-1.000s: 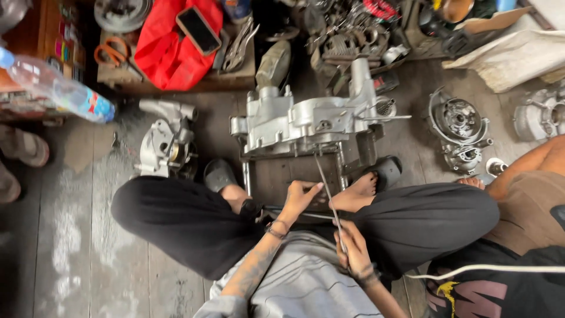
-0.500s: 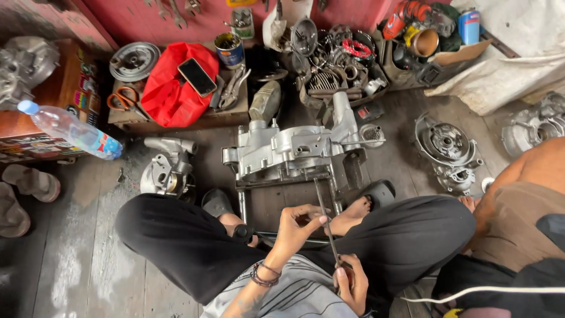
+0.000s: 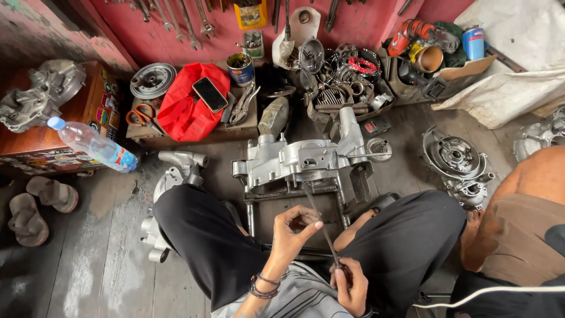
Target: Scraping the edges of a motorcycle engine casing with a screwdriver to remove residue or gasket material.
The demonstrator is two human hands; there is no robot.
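I sit cross-legged in black trousers on a wooden floor. My left hand [image 3: 292,232] pinches the middle of a long thin metal file [image 3: 318,219] between thumb and fingertips. Lower down, my right hand [image 3: 351,284] is closed around the file's handle end. The file's tip rests against the near edge of a silver engine crankcase [image 3: 306,162], which sits on a dark metal stand between my knees.
A second engine casing [image 3: 176,168] lies by my left knee, and a round engine cover [image 3: 458,159] to the right. A red cloth [image 3: 185,115] with a phone [image 3: 209,94] lies on a low bench. A plastic bottle [image 3: 94,144] is at left. Another person's leg [image 3: 518,206] is at right.
The camera has tilted up, showing more of the wall and tools. My left hand has shifted on the file and both hands sit lower in view.
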